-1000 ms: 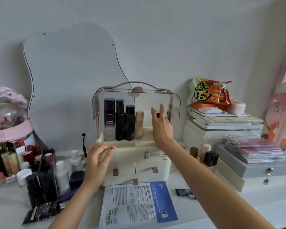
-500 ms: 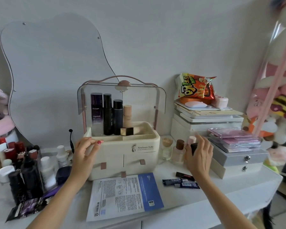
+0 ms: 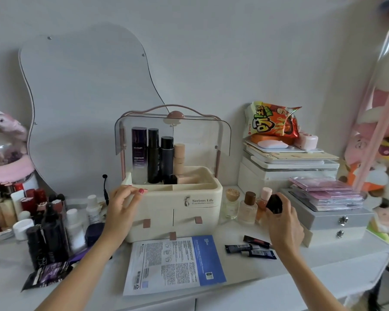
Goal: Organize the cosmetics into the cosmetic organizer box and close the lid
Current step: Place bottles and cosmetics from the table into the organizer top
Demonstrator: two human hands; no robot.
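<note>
Black-capped bottle (image 3: 274, 204) is mostly hidden inside the right hand (image 3: 283, 223).

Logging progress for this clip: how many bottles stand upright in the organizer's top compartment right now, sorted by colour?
Purple-capped bottle with clear base: 1
Black bottles: 2
Beige bottle: 1
Total upright in the organizer box: 4
Smaller items lying low in front of them are not counted.
</note>
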